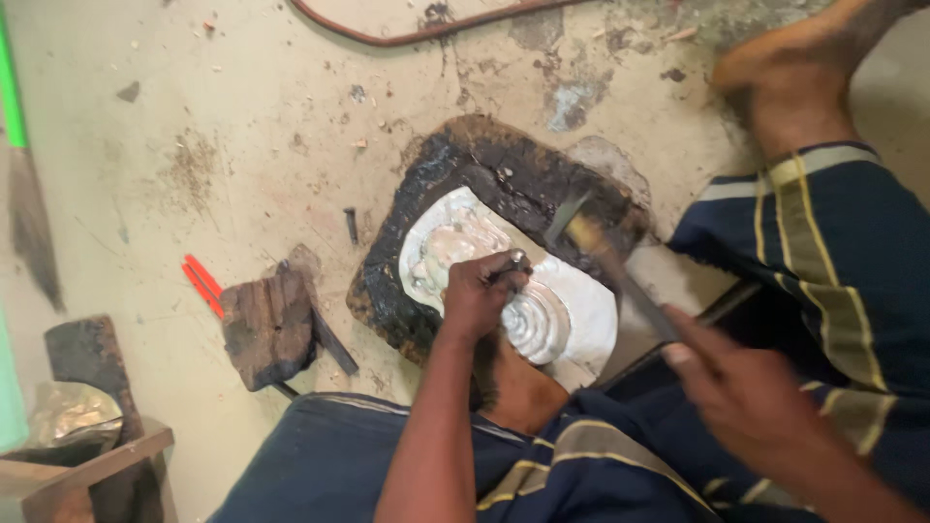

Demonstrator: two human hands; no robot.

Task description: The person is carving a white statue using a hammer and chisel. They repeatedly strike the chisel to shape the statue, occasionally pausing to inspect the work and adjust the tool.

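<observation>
Seen from the head camera, a thin silver-coloured metal sheet [567, 320] lies pressed flat on a dark, tarry block [436, 194] (black, lumpy and glossy at the edges) that sits on a stained, dusty concrete floor [242, 116]. The sheet is embossed: a raised spiral of concentric rings at its near end, and wavy, shell-like relief toward the far left end.

The left hand [478, 295] comes in from below with the forearm nearly straight, knuckles up, and its fingers curled tightly around a small dark metal punch [511, 267], whose tip stands on the sheet just above the spiral. The right hand [751, 387], blurred by motion, is closed round the dark handle of a hammer [605, 257]; the handle runs diagonally up and left, and the brownish, blurred head hangs over the block just right of the punch. Whether it touches the punch cannot be told.

A bare foot [518, 387] rests against the near edge of the block, and another foot [785, 68] lies at the upper right; the legs wear dark blue cloth with yellow-grey stripes.

To the left of the block lie a rough, charred chunk of wood [266, 324], red-handled pliers [203, 286] and a short dark nail-like tool [351, 225]. A reddish-brown hose [407, 34] curves across the top.
</observation>
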